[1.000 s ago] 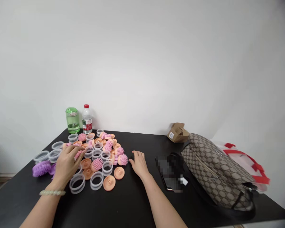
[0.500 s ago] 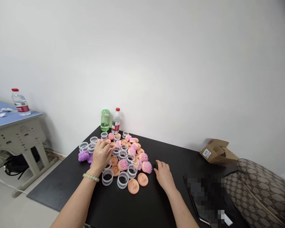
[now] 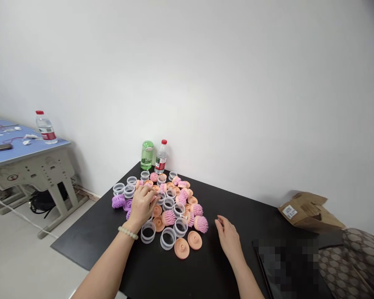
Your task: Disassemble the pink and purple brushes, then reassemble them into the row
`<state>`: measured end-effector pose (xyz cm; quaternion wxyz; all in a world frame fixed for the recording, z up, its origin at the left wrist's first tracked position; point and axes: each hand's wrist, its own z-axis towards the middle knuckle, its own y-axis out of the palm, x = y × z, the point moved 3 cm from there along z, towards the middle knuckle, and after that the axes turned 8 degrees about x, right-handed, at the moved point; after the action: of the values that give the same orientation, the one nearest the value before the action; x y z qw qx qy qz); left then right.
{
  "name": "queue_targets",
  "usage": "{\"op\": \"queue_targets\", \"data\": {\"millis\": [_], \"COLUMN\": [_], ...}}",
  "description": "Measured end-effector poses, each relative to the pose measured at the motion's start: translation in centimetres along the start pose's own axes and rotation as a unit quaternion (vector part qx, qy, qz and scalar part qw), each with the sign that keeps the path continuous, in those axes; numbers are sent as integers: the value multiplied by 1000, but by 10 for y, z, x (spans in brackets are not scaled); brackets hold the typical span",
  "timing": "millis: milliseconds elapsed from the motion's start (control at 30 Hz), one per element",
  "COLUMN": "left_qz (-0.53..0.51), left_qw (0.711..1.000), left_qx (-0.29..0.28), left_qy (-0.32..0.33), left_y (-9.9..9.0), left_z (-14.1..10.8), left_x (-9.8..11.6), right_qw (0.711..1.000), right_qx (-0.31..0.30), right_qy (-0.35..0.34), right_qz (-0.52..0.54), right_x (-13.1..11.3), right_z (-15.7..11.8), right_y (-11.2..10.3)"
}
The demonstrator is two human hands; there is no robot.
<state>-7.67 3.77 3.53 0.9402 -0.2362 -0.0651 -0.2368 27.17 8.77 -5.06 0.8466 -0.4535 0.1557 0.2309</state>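
Okay, left hand (image 3: 142, 206): on top of the pile (image 3: 177, 199), fingers a bit apart, tips down among the pieces. I cannot tell if they hold one.
Right hand (image 3: 229, 240): just right of the pile, over the black table (image 3: 84, 249), fingers loosely curled, holding nothing.
Closest to it: a pink bristle brush head (image 3: 201, 224), on the pile's right edge.
Hidden: pieces under the left palm.

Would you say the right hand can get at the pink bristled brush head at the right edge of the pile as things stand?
Probably yes: the right hand is close to the pink brush head, with only black tabletop between them.
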Motion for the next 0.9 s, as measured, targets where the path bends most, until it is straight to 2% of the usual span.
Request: {"op": "queue_targets", "data": {"millis": [100, 200, 433, 567, 733, 833, 900], "left_qz": [-11, -20, -62, -100, -134, -143, -141], "left_qw": [1000, 1000, 997, 994, 989, 987, 988], "left_qx": [-4, -1, -25, -43, -66, -67, -65], "left_qy": [-2, -9, -25, -15, 2, 11, 13], "left_y": [-1, -3, -5, -5, -6, -8, -8], "left_z": [0, 0, 2, 4, 4, 4, 4], "left_x": [1, 1, 11, 22, 32, 34, 34], "right_qw": [1000, 997, 965, 956, 964, 978, 985], "right_qx": [8, 16, 37, 27, 30, 49, 39], "right_qy": [0, -29, -200, -241, -233, -187, -151], "right_qz": [23, 67, 163, 166, 123, 85, 74], "right_x": [-6, -21, -73, -86, -81, -72, -65], "right_z": [-3, -9, -20, -23, -20, -18, -20], "right_y": [-4, -11, -36, -40, -36, -32, -27]}}
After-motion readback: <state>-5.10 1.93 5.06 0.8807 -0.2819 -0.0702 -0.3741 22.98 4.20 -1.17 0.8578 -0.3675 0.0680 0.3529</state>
